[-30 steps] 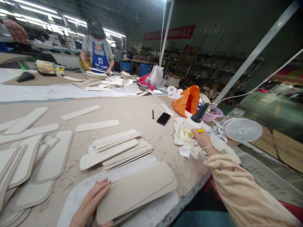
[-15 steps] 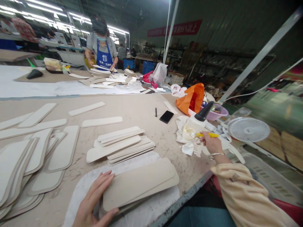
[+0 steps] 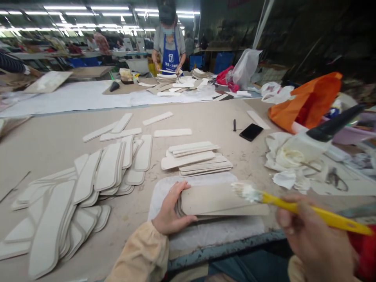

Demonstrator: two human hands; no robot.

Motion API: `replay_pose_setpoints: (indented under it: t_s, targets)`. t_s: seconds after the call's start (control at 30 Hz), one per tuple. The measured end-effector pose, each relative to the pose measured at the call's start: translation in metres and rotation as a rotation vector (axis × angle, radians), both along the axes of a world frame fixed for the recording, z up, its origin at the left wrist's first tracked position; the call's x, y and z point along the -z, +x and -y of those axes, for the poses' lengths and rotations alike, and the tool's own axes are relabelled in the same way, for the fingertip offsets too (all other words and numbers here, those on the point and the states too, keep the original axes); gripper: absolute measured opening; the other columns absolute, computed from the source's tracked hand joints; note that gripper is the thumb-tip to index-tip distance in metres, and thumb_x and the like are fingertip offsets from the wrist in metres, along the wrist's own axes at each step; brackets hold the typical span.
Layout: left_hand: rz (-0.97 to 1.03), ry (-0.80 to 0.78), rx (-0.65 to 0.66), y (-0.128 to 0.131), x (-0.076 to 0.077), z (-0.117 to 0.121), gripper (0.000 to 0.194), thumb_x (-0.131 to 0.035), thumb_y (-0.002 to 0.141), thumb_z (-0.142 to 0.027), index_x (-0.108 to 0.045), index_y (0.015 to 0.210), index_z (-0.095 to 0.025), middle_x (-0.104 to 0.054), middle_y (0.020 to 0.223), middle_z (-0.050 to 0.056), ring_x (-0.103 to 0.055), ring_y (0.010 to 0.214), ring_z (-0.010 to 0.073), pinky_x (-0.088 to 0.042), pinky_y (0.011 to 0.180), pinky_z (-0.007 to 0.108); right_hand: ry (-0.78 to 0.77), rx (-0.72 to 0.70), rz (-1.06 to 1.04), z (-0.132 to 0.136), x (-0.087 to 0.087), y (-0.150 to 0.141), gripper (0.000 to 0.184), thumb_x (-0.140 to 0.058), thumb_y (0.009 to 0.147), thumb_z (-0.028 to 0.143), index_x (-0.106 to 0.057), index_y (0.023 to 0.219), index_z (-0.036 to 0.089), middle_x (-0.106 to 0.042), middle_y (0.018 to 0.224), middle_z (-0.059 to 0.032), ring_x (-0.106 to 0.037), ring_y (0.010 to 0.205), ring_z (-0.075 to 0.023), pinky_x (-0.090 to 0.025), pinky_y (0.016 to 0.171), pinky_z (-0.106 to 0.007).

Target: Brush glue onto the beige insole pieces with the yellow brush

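My right hand (image 3: 317, 235) is closed round the yellow handle of a brush (image 3: 293, 204), its bristles coated in white paste. The bristles are over the right part of a stack of grey-beige rounded panels (image 3: 213, 199); whether they touch it I cannot tell. My left hand (image 3: 173, 209) grips the left end of this stack, thumb at the near edge and fingers at the far edge. White sheeting (image 3: 199, 235) lies under the stack. Just behind it sits a pile of narrow white strips (image 3: 199, 156). At the right stands a white container (image 3: 302, 149) with pale paste at its opening.
Many white panels (image 3: 55, 219) overlap at the left. A black phone (image 3: 251, 132) and a small dark tool (image 3: 234, 125) lie farther back. An orange bag (image 3: 308, 102) stands at the right. Across the table a co-worker (image 3: 170, 47) in a blue apron handles strips.
My right hand has brought the brush from the container at the right to above the panel stack. The view has turned left. My left hand stays at the stack's left end.
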State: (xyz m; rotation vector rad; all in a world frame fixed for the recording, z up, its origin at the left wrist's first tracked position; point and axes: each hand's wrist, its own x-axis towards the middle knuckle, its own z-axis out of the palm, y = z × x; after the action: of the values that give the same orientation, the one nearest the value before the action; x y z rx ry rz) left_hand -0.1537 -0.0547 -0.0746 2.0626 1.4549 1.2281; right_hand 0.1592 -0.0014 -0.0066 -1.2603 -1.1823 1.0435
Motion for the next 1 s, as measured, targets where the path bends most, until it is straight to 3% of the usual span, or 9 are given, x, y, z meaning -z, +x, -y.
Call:
replay_pose_setpoints:
  t_s: [0.1,0.2,0.43,0.63,1.0]
  targets:
    - [0.041,-0.005,0.013,0.000,0.000,0.000,0.094,-0.075,0.070,-0.045,-0.024,0.145,-0.022,-0.054,0.129,0.015,-0.051,0.122,0.0310,-0.036,0.107,0.052,-0.063,-0.185,-0.063,0.021,-0.003,-0.052,0.029,-0.054,0.088,0.047,-0.058,0.093,0.019,-0.053,0.054,0.0014,-0.047,0.046,-0.0121,-0.038,0.043,-0.023]
    - [0.063,-0.001,0.013,0.000,0.000,0.000,0.095,-0.076,0.069,-0.044,-0.024,0.146,-0.023,-0.054,0.128,0.015,-0.053,0.119,0.0297,-0.040,0.104,0.050,-0.078,-0.339,-0.033,0.025,0.000,-0.084,0.032,-0.051,0.090,0.048,-0.059,0.094,0.017,-0.055,0.055,0.0016,-0.047,0.047,-0.0109,-0.040,0.045,-0.022]
    - [0.066,-0.020,-0.006,0.001,0.002,0.000,0.097,-0.077,0.069,-0.043,-0.022,0.146,-0.023,-0.055,0.129,0.014,-0.054,0.119,0.0289,-0.041,0.104,0.049,-0.041,-0.507,0.099,0.021,0.011,-0.103,0.031,-0.046,0.094,0.044,-0.059,0.093,0.017,-0.056,0.055,0.0019,-0.049,0.049,-0.0109,-0.041,0.050,-0.022]
    - [0.031,-0.008,-0.016,0.000,0.000,-0.001,0.094,-0.075,0.071,-0.040,-0.023,0.146,-0.023,-0.056,0.128,0.012,-0.054,0.119,0.0282,-0.040,0.105,0.047,0.044,-0.335,0.229,0.010,0.011,-0.082,0.030,-0.045,0.094,0.043,-0.059,0.090,0.017,-0.055,0.054,0.0023,-0.050,0.048,-0.0117,-0.040,0.049,-0.023]
    - [-0.069,-0.041,-0.052,-0.002,-0.002,0.000,0.085,-0.070,0.076,-0.038,-0.024,0.145,-0.022,-0.057,0.126,0.013,-0.054,0.118,0.0282,-0.042,0.104,0.048,0.094,0.052,0.489,-0.020,0.018,0.008,0.036,-0.045,0.092,0.048,-0.060,0.085,0.016,-0.053,0.055,0.0021,-0.046,0.045,-0.0111,-0.039,0.046,-0.024]
